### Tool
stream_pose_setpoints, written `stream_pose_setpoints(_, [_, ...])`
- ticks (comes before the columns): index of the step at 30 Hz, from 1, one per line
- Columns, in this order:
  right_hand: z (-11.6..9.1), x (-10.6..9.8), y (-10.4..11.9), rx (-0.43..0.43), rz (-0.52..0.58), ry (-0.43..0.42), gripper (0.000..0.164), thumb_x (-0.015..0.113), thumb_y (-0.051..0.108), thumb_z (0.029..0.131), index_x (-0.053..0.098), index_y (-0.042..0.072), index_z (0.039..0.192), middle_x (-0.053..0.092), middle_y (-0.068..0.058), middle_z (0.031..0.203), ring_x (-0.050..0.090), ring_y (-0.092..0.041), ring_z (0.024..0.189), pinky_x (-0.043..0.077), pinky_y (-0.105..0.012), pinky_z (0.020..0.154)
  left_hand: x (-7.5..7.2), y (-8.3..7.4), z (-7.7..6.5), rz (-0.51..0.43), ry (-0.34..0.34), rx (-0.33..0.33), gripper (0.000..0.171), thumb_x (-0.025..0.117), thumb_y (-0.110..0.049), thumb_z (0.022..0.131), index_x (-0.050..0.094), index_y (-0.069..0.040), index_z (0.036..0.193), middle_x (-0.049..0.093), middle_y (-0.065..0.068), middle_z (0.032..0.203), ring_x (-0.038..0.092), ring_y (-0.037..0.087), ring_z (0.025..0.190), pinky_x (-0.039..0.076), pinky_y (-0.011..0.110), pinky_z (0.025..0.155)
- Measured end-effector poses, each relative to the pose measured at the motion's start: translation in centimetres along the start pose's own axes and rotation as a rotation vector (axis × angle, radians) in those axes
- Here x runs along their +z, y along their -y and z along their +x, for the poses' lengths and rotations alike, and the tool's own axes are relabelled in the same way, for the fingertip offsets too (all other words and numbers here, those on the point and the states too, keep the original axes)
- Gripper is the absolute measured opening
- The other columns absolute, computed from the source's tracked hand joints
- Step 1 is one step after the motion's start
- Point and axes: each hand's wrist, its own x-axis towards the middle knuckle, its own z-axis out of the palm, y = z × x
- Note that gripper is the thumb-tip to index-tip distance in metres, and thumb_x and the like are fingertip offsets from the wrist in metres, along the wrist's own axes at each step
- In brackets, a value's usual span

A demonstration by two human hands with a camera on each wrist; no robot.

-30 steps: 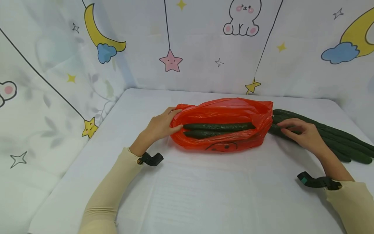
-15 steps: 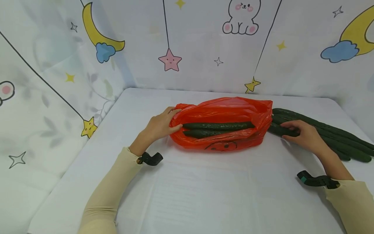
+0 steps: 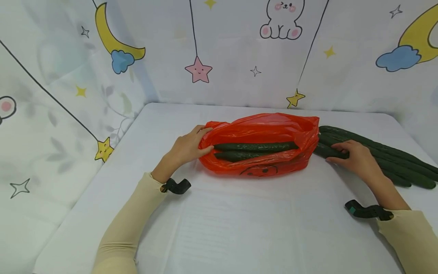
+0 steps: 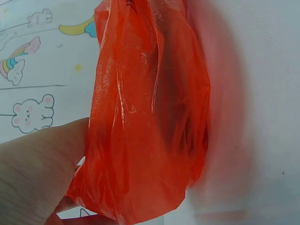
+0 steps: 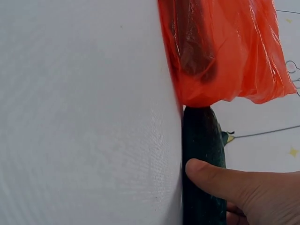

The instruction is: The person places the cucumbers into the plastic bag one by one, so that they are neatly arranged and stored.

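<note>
Red bag [image 3: 261,127]: centre of the head frame, on the tabletop [image 3: 239,224], mouth gaping upward. Contents: two cucumbers [image 3: 256,147] visible, lying lengthwise side by side, their right ends hidden by the film. Near wall carries a black drawn face. In the right wrist view a dark cucumber end shows through the film.

Left hand [image 3: 186,148]: forearm enters from lower left. Grip pinches the bag's left end, thumb at the near part of the mouth, fingers toward the far part.

Right hand [image 3: 357,158]: forearm enters from lower right, hand pointing toward the frame's centre. Grip pinches the loose cucumber [image 3: 323,150], thumb on the near side, fingers on the far side. That cucumber lies just right of the bag; whether its end touches the film, cannot tell.

Pile [image 3: 393,158]: more cucumbers, right of frame, lying slantwise behind and beside the right hand, reaching the right edge.
</note>
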Motion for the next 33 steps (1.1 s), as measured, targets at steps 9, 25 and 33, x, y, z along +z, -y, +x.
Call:
stream_pose_setpoints(9, [0.0, -0.2, 0.4, -0.001, -0.032, 0.013, 0.043, 0.077, 0.014, 0.081, 0.063, -0.012, 0.112, 0.059, -0.032, 0.104, 0.055, -0.045, 0.094, 0.046, -0.062, 0.075, 0.2, 0.1, 0.1, 0.007, 0.003, -0.003, 0.065, 0.062, -0.039, 0.093, 0.042, -0.010, 0.147, 0.042, 0.013, 0.146, 0.061, 0.031, 0.109, 0.058, 0.046, 0.076])
stream_pose_setpoints(25, [-0.2, -0.4, 0.4, 0.049, 0.033, 0.006, 0.047, 0.078, 0.022, 0.082, 0.063, -0.009, 0.114, 0.062, -0.033, 0.107, 0.057, -0.046, 0.095, 0.047, -0.062, 0.075, 0.1, 0.0, 0.0, 0.013, -0.001, 0.006, 0.066, 0.063, -0.039, 0.093, 0.041, -0.009, 0.147, 0.043, 0.014, 0.145, 0.061, 0.033, 0.109, 0.057, 0.049, 0.078])
stream_pose_setpoints(33, [-0.3, -1.0, 0.3, 0.025, 0.072, -0.058, 0.042, 0.077, 0.017, 0.080, 0.064, -0.008, 0.112, 0.063, -0.033, 0.109, 0.057, -0.046, 0.096, 0.045, -0.061, 0.076, 0.1, 0.1, 0.0, 0.002, -0.005, 0.007, 0.065, 0.064, -0.037, 0.092, 0.042, -0.009, 0.146, 0.043, 0.014, 0.145, 0.061, 0.033, 0.110, 0.058, 0.048, 0.077])
